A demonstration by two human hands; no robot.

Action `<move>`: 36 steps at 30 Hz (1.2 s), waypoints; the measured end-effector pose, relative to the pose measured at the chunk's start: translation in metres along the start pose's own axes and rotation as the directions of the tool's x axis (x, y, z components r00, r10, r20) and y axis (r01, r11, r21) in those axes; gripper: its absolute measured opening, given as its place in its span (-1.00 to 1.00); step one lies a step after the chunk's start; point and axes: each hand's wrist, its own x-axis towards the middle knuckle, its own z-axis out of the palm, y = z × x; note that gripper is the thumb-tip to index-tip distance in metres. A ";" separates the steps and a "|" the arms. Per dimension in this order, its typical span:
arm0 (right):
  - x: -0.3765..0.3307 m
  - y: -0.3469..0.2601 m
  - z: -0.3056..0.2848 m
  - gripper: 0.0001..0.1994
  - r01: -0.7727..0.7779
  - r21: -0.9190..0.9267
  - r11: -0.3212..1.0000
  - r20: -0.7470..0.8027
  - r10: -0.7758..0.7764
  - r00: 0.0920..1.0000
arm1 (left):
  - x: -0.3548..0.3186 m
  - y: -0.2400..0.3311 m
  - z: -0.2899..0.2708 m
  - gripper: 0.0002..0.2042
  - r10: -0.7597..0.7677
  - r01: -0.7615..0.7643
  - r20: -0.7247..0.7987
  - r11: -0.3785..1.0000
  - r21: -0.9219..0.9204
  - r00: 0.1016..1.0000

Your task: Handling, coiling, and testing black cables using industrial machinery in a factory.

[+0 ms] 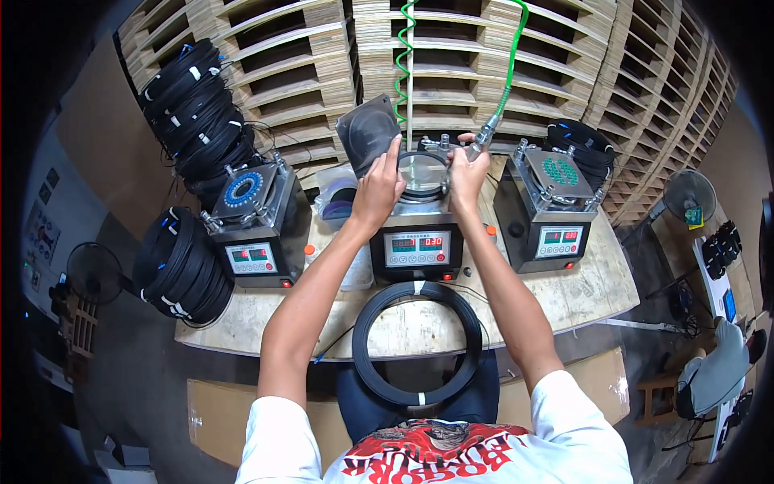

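Shirt; plate, blowgun in hands

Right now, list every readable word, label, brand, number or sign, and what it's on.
Locations only; I don't transcribe text.
Centre machine panel: red lit digits; button markings too small.
Left machine panel: red lit digits.
Right machine panel: red lit digits.
White T-shirt: large lettering.
Left wall poster: too small to read.

On my workbench, a left machine, a middle machine and a right machine stand in a row. A cable coil reaches past the near edge, before the middle one. Piled coils stand at far left, pallets behind the bench; a co-worker sits well off to my right.
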 end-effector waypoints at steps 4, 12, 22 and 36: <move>0.009 0.000 -0.010 -0.79 -0.034 -0.038 0.999 0.089 0.037 0.995 | 0.000 0.002 -0.002 -0.22 0.010 -0.010 -0.006 0.998 0.055 1.000; 0.022 -0.017 -0.007 -0.75 -0.167 0.122 0.978 0.211 0.139 0.968 | 0.006 0.015 -0.003 -0.27 0.090 -0.100 0.099 0.990 0.100 0.991; 0.057 -0.037 -0.052 -0.74 -0.200 0.103 0.974 0.285 0.163 0.944 | 0.015 0.000 0.013 -0.66 0.098 -0.160 0.522 0.984 0.076 0.848; 0.083 -0.026 -0.039 -0.70 -0.224 0.063 0.972 0.408 0.180 0.895 | 0.033 -0.027 0.029 -0.64 0.196 -0.235 0.609 0.972 -0.016 0.768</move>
